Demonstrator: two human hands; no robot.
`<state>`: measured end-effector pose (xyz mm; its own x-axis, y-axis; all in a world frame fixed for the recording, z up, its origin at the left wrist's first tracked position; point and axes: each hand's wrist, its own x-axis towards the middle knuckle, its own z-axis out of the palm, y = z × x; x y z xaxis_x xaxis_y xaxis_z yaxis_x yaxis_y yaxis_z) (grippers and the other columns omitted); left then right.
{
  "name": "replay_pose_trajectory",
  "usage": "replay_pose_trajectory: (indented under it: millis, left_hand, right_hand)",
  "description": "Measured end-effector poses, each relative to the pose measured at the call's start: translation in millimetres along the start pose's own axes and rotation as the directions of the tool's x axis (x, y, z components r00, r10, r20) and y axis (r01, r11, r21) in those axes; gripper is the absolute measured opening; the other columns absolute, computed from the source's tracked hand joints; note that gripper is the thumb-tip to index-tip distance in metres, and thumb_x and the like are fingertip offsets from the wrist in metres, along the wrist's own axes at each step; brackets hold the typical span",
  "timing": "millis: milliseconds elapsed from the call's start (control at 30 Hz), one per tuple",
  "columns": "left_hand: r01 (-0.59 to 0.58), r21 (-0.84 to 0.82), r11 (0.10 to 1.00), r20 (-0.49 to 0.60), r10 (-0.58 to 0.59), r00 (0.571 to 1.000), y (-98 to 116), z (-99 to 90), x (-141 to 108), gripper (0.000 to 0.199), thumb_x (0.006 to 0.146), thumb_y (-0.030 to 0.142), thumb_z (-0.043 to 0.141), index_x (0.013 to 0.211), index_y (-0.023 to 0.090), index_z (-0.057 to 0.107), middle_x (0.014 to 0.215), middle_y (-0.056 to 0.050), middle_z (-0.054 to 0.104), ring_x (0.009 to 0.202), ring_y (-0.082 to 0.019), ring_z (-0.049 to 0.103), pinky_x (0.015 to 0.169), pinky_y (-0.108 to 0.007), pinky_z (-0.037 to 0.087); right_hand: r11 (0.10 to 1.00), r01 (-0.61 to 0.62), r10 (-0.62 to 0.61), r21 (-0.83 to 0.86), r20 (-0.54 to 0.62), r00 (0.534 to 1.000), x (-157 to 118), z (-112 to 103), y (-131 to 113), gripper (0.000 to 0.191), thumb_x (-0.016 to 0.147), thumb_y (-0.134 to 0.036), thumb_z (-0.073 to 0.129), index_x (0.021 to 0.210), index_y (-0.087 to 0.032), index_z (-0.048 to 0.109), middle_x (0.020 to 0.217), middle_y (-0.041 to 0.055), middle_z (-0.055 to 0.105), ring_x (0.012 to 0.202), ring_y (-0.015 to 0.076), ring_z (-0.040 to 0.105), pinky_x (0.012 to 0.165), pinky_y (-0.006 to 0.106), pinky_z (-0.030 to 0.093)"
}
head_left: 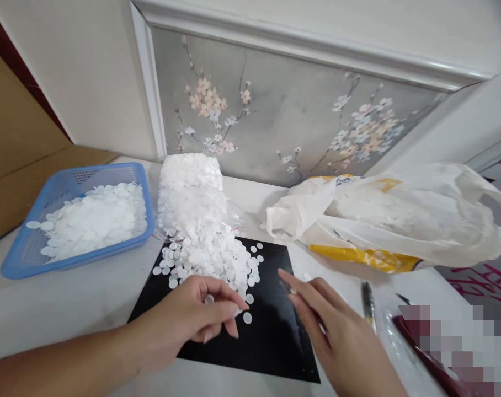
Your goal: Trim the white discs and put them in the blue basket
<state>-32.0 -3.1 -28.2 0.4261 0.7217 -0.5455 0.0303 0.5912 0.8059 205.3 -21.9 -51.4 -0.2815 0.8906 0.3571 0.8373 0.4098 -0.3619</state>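
A white frame borders the floral panel, a brown surface lies to the panel's left, and a white-and-yellow plastic bag rests before the panel's right portion.

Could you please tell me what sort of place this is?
Probably a room at home, its white tabletop serving as a workspace. The framed floral panel looks domestic; the blue plastic basket of white discs and the black mat mark the workspace.
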Motion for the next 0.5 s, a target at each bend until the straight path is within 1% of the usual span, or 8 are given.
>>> replay_pose_trajectory:
  millis: [67,167,267,367,400,433,467,500]
  left_hand:
    - [-0.064,-0.005,0.998,-0.058,0.063,0.996,5,-5.2,2,0.021,0.079,0.035,0.066,0.081,0.014,0.064,0.063,0.001,0.061,0.044,-0.004,0.030,0.045,-0.022,0.016]
    - [-0.118,-0.006,0.993,-0.152,0.116,0.982,11,-12.9,4,0.031,0.084,0.045,0.060,0.074,0.017,0.056,0.065,0.002,0.058,0.047,-0.005,0.032,0.047,-0.021,0.021]
    - [-0.149,-0.019,0.989,-0.212,0.142,0.967,14,-18.3,5,0.038,0.087,0.049,0.054,0.068,0.017,0.050,0.067,0.001,0.058,0.050,-0.006,0.036,0.046,-0.020,0.023]
    - [-0.207,-0.067,0.976,-0.257,0.184,0.949,15,-21.6,5,0.043,0.087,0.050,0.054,0.061,0.018,0.043,0.062,0.001,0.055,0.049,-0.007,0.037,0.043,-0.021,0.017]
    - [-0.221,-0.081,0.972,-0.268,0.193,0.944,15,-22.5,6,0.043,0.087,0.050,0.054,0.061,0.018,0.042,0.059,0.001,0.054,0.049,-0.008,0.037,0.042,-0.021,0.016]
    - [-0.229,-0.086,0.970,-0.274,0.197,0.941,16,-23.5,6,0.040,0.087,0.050,0.054,0.064,0.018,0.044,0.056,0.002,0.052,0.049,-0.008,0.036,0.042,-0.020,0.016]
    - [-0.230,-0.083,0.970,-0.274,0.200,0.941,16,-24.5,7,0.037,0.088,0.048,0.054,0.068,0.019,0.047,0.054,0.003,0.049,0.049,-0.008,0.035,0.042,-0.020,0.016]
    - [-0.229,-0.073,0.971,-0.274,0.201,0.940,16,-25.5,7,0.032,0.089,0.047,0.053,0.074,0.019,0.051,0.052,0.004,0.046,0.049,-0.009,0.034,0.043,-0.020,0.016]
  right_hand:
    - [0.988,-0.094,0.095,-0.125,0.002,0.996,0,6,15,0.036,0.098,-0.034,0.035,0.120,-0.020,0.060,0.090,0.0078,0.067,0.061,0.0198,0.068,0.047,0.028,0.051]
    - [0.978,-0.127,0.142,-0.164,0.084,0.986,-2,16,29,0.031,0.096,-0.027,0.034,0.112,-0.020,0.060,0.090,0.0073,0.066,0.059,0.0190,0.066,0.047,0.028,0.049]
    - [0.973,-0.072,0.098,-0.219,0.114,0.989,-2,19,27,0.027,0.095,-0.023,0.035,0.106,-0.020,0.060,0.084,0.0058,0.064,0.056,0.0178,0.062,0.045,0.027,0.045]
    - [0.969,-0.011,0.016,-0.246,0.018,1.000,-1,14,16,0.024,0.095,-0.031,0.040,0.089,-0.020,0.061,0.081,0.0081,0.063,0.067,0.0234,0.062,0.054,0.033,0.047]
    - [0.983,-0.024,0.027,-0.183,0.016,1.000,-1,13,11,0.025,0.095,-0.033,0.042,0.082,-0.021,0.059,0.079,0.0078,0.063,0.068,0.0235,0.062,0.057,0.033,0.047]
    - [0.996,-0.056,0.060,-0.065,0.056,0.997,-1,13,6,0.027,0.095,-0.035,0.043,0.076,-0.021,0.056,0.075,0.0064,0.063,0.066,0.0217,0.061,0.057,0.032,0.048]
    - [0.990,-0.109,0.096,0.094,0.137,0.986,-2,14,2,0.029,0.096,-0.036,0.043,0.073,-0.021,0.053,0.071,0.0043,0.063,0.061,0.0188,0.061,0.055,0.029,0.048]
    - [0.947,-0.179,0.112,0.265,0.249,0.962,-5,16,-2,0.030,0.096,-0.038,0.043,0.073,-0.021,0.052,0.066,0.0020,0.062,0.057,0.0161,0.060,0.051,0.025,0.047]
